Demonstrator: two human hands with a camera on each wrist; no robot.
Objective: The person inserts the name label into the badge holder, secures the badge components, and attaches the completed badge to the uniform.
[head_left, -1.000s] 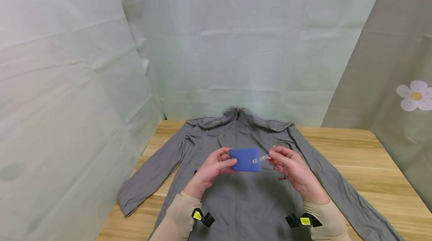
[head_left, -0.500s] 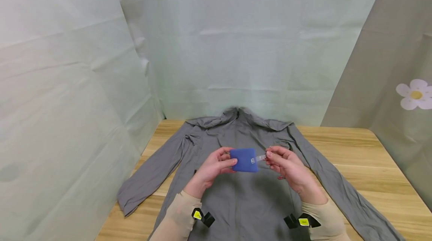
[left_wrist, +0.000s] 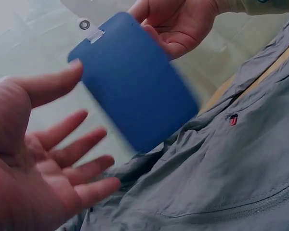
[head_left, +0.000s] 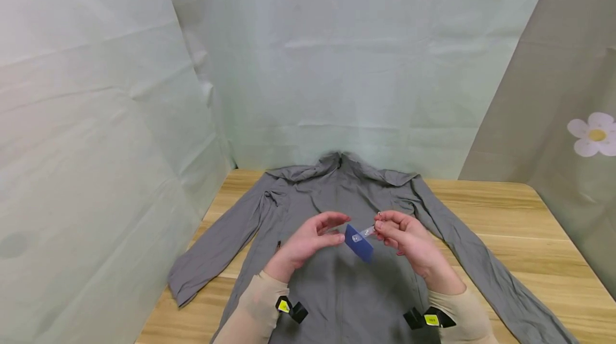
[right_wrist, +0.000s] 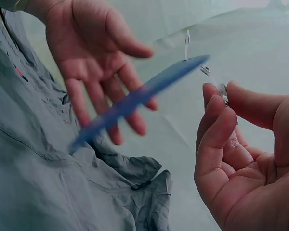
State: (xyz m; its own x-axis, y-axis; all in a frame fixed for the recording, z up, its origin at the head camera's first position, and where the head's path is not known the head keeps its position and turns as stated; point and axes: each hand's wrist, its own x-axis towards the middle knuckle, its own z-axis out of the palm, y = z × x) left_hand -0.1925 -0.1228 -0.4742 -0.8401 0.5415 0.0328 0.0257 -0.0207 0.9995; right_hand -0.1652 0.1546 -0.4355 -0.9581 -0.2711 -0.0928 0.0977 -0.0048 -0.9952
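Note:
A blue badge holder [head_left: 359,244] hangs tilted above the grey jacket [head_left: 332,285], swinging from a clear strap [head_left: 368,231] with a metal snap. My right hand [head_left: 404,239] pinches the clip end of that strap between thumb and fingertips, as the right wrist view shows. Beside the badge holder, my left hand [head_left: 313,239] has its fingers spread and holds nothing; its thumb tip lies right at the holder's edge in the left wrist view. The holder's flat face [left_wrist: 132,82] fills the middle of that view, while the right wrist view catches it nearly edge-on and blurred.
The jacket lies spread face up on a wooden table [head_left: 505,215], collar at the back and sleeves out to both sides. A small red zipper pull [left_wrist: 233,120] shows on its front. Pale cloth sheets [head_left: 337,66] hang behind and at the sides.
My left hand has let go of the badge holder and opened. The holder has swung down and turned, hanging from the strap in my right hand, which has shifted slightly left.

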